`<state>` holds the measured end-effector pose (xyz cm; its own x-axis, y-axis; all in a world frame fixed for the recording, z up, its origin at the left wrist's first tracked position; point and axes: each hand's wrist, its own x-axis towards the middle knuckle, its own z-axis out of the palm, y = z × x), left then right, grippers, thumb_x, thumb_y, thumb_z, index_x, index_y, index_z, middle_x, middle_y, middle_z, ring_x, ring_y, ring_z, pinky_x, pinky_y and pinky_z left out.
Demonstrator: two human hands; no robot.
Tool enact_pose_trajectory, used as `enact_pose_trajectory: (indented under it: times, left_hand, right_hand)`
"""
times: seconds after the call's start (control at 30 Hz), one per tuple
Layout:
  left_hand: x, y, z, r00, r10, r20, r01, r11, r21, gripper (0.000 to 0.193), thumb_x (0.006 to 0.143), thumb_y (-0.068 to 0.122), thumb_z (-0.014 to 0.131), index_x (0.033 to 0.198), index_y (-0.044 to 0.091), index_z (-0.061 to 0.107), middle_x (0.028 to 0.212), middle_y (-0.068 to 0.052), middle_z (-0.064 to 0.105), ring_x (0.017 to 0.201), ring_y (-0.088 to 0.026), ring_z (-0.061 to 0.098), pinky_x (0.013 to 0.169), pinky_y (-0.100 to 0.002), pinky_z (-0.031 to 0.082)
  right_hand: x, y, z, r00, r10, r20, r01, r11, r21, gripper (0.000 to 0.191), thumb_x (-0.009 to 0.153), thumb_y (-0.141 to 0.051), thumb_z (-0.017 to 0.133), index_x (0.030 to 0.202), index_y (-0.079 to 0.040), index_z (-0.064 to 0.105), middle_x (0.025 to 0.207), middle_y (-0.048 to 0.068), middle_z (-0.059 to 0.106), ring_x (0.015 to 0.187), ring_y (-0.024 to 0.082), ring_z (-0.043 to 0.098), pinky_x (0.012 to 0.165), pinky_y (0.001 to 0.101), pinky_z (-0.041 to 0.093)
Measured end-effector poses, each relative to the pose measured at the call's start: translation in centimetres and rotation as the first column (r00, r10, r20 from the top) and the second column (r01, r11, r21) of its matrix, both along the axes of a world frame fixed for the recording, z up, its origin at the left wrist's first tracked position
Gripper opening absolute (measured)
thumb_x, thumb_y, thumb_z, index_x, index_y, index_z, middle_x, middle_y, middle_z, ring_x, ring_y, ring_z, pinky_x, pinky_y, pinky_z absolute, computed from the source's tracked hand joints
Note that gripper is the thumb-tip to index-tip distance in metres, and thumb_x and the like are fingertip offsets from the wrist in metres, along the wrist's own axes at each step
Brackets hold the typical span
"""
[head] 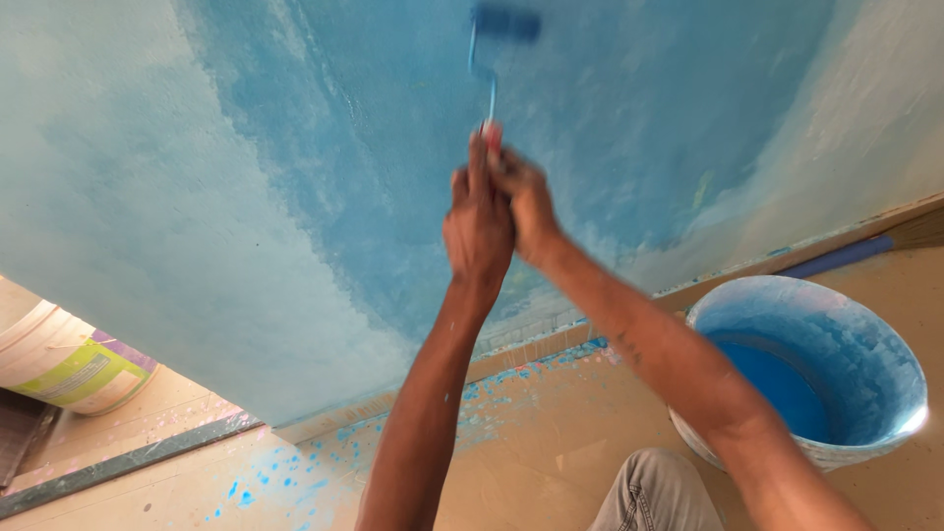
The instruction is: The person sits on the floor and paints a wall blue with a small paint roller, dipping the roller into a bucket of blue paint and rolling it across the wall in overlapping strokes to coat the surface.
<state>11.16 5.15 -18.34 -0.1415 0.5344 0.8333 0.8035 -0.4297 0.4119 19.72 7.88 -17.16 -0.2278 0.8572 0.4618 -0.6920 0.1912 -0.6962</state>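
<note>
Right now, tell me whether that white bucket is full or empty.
Partly full: the bucket stands upright, blue paint pooled low inside, its smeared inner wall bare above.

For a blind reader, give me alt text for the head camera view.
Both hands, left and right, grip a paint roller against a half-painted blue wall. A bucket of blue paint stands on the spattered floor at right.

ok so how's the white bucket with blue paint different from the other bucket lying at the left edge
The white bucket with blue paint stands upright and open by the right forearm; the labelled cream bucket at the far left lies tilted and partly out of frame. The first is blue-smeared inside, the second shows a green and purple label. Both sit on the floor near the wall.
</note>
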Motion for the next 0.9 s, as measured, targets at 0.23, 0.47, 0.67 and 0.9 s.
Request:
enact_pose_trajectory:
  times: [0.23, 0.47, 0.67, 0.9]
  left_hand:
    - [-7.7, -6.6, -14.4, 0.996, 0.044, -0.079, -0.064, 0.957, -0.282, 0.056, 0.102, 0.01, 0.053, 0.156, 0.01, 0.039, 0.118, -0.019, 0.066, 0.055, -0.029, 0.069, 0.038, -0.04, 0.054]
    - [-12.2, -11.1, -23.3, 0.987, 0.127, -0.103, -0.157, 0.913, -0.376, 0.057, 0.1, 0.012, 0.054, 0.155, 0.01, 0.038, 0.119, -0.016, 0.066, 0.054, -0.025, 0.069, 0.037, -0.037, 0.054]
    - [-8.8, -7.5, -19.1, 0.993, 0.083, -0.085, -0.102, 0.959, -0.263, 0.054, 0.104, 0.013, 0.051, 0.156, 0.009, 0.037, 0.125, -0.02, 0.065, 0.053, -0.025, 0.069, 0.037, -0.036, 0.054]
    - [1.8, 0.6, -4.2, 0.999, 0.045, 0.0, -0.045, 0.999, 0.002, 0.056, 0.106, 0.017, 0.049, 0.159, 0.01, 0.032, 0.125, -0.026, 0.066, 0.057, -0.028, 0.071, 0.039, -0.037, 0.055]
  right_hand:
    - [-7.9, -5.4, -17.0, 0.996, 0.079, -0.031, -0.084, 0.965, -0.248, 0.03, 0.101, -0.029, 0.062, 0.124, -0.009, 0.062, 0.105, 0.0, 0.065, 0.097, 0.011, 0.064, 0.086, 0.0288, 0.054]
    - [-12.7, -10.2, -25.1, 0.983, 0.17, -0.066, -0.182, 0.877, -0.444, 0.028, 0.101, -0.03, 0.062, 0.121, -0.01, 0.062, 0.102, -0.001, 0.063, 0.095, 0.011, 0.061, 0.083, 0.0281, 0.052]
    - [-9.3, -6.4, -21.3, 0.995, 0.077, -0.057, -0.088, 0.966, -0.243, 0.029, 0.104, -0.029, 0.065, 0.121, -0.006, 0.063, 0.098, -0.002, 0.06, 0.09, 0.009, 0.058, 0.077, 0.0265, 0.05]
    - [1.4, 1.1, -4.5, 0.998, -0.025, 0.053, 0.028, 0.999, -0.046, 0.031, 0.101, -0.024, 0.064, 0.125, -0.006, 0.064, 0.108, 0.003, 0.069, 0.098, 0.012, 0.066, 0.088, 0.0278, 0.055]
